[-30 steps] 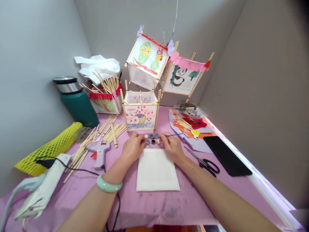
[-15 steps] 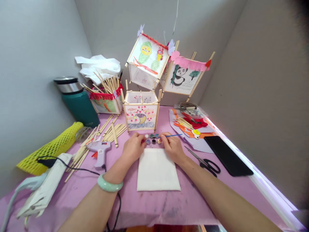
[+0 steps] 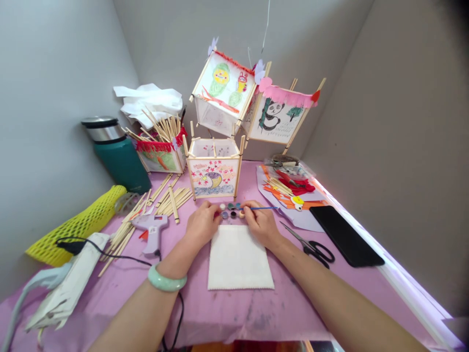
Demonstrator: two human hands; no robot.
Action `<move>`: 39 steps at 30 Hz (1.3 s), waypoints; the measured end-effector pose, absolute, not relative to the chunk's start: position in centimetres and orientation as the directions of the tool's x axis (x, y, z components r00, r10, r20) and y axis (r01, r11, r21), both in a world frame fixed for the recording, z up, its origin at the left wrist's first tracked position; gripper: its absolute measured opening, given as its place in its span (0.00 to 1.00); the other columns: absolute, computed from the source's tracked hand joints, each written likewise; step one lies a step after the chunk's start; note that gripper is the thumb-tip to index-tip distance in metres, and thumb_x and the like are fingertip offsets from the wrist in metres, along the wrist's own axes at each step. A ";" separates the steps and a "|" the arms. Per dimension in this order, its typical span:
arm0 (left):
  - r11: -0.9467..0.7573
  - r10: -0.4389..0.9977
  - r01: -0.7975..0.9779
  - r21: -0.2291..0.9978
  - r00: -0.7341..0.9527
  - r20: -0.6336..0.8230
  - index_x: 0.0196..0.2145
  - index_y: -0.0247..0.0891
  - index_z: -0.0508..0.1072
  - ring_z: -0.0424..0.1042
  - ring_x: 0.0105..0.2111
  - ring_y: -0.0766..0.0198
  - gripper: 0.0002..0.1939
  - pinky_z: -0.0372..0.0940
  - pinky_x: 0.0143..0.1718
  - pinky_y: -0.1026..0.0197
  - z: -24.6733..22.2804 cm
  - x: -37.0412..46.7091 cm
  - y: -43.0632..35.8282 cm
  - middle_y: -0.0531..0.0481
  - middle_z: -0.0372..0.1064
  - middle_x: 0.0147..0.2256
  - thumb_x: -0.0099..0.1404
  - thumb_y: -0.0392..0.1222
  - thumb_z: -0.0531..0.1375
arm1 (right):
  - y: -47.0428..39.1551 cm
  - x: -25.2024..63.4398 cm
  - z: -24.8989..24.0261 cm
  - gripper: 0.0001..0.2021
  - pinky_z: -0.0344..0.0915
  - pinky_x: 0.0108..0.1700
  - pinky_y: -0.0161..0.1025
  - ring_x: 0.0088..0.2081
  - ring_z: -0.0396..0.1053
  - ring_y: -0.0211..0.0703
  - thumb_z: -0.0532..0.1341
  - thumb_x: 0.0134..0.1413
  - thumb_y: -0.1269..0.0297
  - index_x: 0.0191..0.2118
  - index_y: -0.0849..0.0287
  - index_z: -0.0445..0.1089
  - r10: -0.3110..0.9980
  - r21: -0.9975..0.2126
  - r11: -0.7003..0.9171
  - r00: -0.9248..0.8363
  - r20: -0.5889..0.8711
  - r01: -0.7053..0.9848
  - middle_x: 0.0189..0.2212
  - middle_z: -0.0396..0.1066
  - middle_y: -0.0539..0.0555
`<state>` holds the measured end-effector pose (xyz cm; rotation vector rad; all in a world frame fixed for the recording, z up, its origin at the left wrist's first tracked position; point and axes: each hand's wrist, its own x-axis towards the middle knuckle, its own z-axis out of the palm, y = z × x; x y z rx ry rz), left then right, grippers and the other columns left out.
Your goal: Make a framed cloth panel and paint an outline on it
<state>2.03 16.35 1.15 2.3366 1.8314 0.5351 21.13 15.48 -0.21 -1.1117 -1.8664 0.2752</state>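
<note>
My right hand pinches a thin paintbrush, its blue handle pointing right and its tip end over the small paint pots. Those pots form two short rows, with white, dark green, blue, purple and black paint among them. At their left end, my left hand has its fingers closed on the edge of the pots. A blank white fabric sheet lies flat just below both hands. Behind the pots stands a stick-framed lantern with a moon and stars drawn on it.
Left are a glue gun, wooden sticks, a power strip and a teal bottle. Right lie scissors, a black phone and coloured paper. Two decorated lanterns, one with a panda, are at the back.
The paintbrush has tilted: its handle end is slightly lower and it now lies nearly level over the pots. My left hand and the fabric sheet stay put.
</note>
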 end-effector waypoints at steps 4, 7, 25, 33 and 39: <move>-0.259 0.959 0.914 0.313 0.204 0.197 0.39 0.42 0.73 0.69 0.37 0.62 0.10 0.59 0.37 0.62 1.2 2.0 16.3 0.49 0.66 0.38 0.63 0.42 0.54 | 15.4 21.2 -0.2 0.11 0.64 0.38 0.36 0.37 0.72 0.44 0.49 0.61 0.67 0.38 0.60 0.68 0.786 -0.570 0.560 -0.169 0.595 0.601 0.35 0.73 0.55; -0.257 0.959 0.913 0.316 0.202 0.197 0.39 0.43 0.73 0.69 0.37 0.61 0.10 0.59 0.37 0.62 1.1 2.0 16.3 0.49 0.66 0.38 0.62 0.42 0.54 | 15.4 21.3 -0.4 0.10 0.63 0.38 0.36 0.37 0.71 0.43 0.49 0.60 0.68 0.37 0.59 0.68 0.777 -0.549 0.566 -0.177 0.604 0.615 0.35 0.72 0.55; -0.291 0.953 0.861 0.417 0.221 0.209 0.43 0.39 0.71 0.68 0.40 0.59 0.14 0.61 0.41 0.60 1.3 1.5 16.4 0.46 0.66 0.40 0.59 0.43 0.57 | 14.9 21.5 0.1 0.14 0.60 0.25 0.34 0.22 0.64 0.37 0.50 0.62 0.58 0.33 0.58 0.68 0.891 -0.849 0.440 -0.028 0.453 0.292 0.24 0.70 0.50; -0.352 0.936 0.793 0.497 0.301 0.183 0.44 0.38 0.69 0.67 0.33 0.65 0.19 0.62 0.35 0.63 1.8 0.7 16.4 0.49 0.65 0.36 0.53 0.41 0.61 | 13.0 20.7 0.7 0.15 0.57 0.23 0.32 0.19 0.60 0.33 0.53 0.60 0.53 0.34 0.59 0.67 0.951 -0.951 0.308 -0.011 0.308 -0.001 0.23 0.67 0.48; -0.344 0.938 0.770 0.537 0.309 0.158 0.44 0.37 0.70 0.66 0.31 0.65 0.20 0.61 0.33 0.63 1.8 0.5 16.4 0.49 0.66 0.36 0.52 0.41 0.61 | 11.9 20.5 0.4 0.16 0.55 0.20 0.31 0.17 0.59 0.32 0.55 0.58 0.51 0.32 0.60 0.67 0.983 -0.977 0.181 0.027 0.179 -0.115 0.20 0.66 0.47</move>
